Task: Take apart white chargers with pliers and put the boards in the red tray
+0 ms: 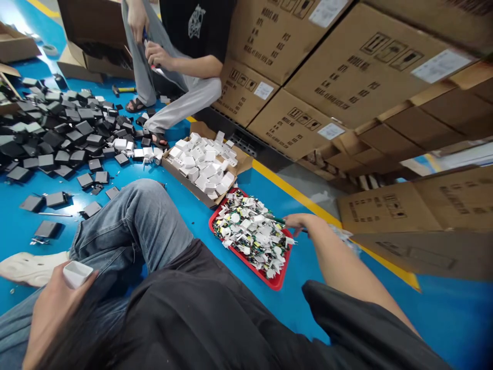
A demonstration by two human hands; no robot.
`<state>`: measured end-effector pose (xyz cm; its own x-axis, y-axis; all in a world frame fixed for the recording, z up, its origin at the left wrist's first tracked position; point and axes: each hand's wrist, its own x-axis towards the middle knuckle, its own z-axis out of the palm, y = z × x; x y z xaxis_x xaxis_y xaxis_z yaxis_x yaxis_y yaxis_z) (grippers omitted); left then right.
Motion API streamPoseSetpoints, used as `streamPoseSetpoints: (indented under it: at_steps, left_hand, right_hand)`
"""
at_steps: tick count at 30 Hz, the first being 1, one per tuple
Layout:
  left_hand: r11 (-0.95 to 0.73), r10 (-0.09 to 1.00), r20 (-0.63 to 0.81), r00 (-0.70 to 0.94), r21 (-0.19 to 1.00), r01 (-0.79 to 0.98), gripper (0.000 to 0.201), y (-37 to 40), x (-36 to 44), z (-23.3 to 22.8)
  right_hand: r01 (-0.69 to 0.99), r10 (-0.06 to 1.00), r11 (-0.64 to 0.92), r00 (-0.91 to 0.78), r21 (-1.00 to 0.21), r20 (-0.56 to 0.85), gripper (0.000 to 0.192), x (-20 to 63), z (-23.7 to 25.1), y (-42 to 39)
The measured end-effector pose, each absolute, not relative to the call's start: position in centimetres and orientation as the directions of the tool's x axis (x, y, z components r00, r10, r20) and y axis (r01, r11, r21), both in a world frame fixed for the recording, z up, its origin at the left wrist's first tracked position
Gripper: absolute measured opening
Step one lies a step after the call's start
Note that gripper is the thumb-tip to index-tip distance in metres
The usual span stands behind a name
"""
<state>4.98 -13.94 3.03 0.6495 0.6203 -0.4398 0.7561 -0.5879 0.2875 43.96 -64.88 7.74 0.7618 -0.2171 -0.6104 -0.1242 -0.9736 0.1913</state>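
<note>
In my left hand (57, 303), low at the left by my leg, I grip a white plastic charger casing (77, 273), its hollow open end facing up. My right hand (298, 222) reaches out to the far rim of a red tray (278, 282). Its fingers are closed round a slim dark-green tool (275, 219), perhaps a screwdriver; its far end is lost among the parts. Heaped in the tray are white plastic pieces and small circuit boards (250, 231).
A cardboard box (200, 198) of white casings (206, 162) adjoins the tray. Black casings (73, 128) lie piled on the blue floor at left, near a hammer (125, 90). Another person (185, 67) sits opposite, holding a tool. Stacked cartons (300, 118) line the right.
</note>
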Motion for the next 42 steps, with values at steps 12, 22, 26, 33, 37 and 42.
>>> streamPoseSetpoints:
  at_steps: [12,22,26,33,37,42]
  left_hand:
    - [-0.613,0.675,-0.117,0.729,0.460,0.642,0.028,-15.2,4.8,1.4]
    - [-0.577,0.749,0.049,0.661,0.539,0.614,0.036,-16.6,5.2,0.2]
    - [-0.511,0.799,-0.008,0.602,0.520,0.684,0.044,-16.6,5.8,-1.7]
    - [-0.354,0.732,-0.415,0.541,0.446,0.822,0.050,-15.9,6.2,-1.9]
    - [-0.336,0.726,-0.443,0.526,0.439,0.833,0.054,-16.0,6.5,-1.1]
    - [-0.365,0.717,-0.431,0.549,0.439,0.821,0.058,-15.8,6.3,-2.3]
  right_hand:
    - [0.643,0.684,-0.728,0.657,-0.237,-0.318,0.040,45.7,7.1,-42.7]
    - [0.974,0.954,0.067,-0.126,-0.215,-0.271,0.035,31.7,3.9,-10.9]
    - [0.947,0.888,0.258,-0.310,-0.189,-0.340,0.020,28.3,1.4,-12.0]
    - [0.900,0.777,0.379,-0.436,-0.216,-0.454,0.035,29.5,-0.5,-13.3]
    - [0.926,0.787,0.318,-0.377,-0.203,-0.488,0.038,30.0,-0.6,-12.7]
    - [0.934,0.773,0.299,-0.357,-0.195,-0.525,0.038,29.6,-0.6,-13.1]
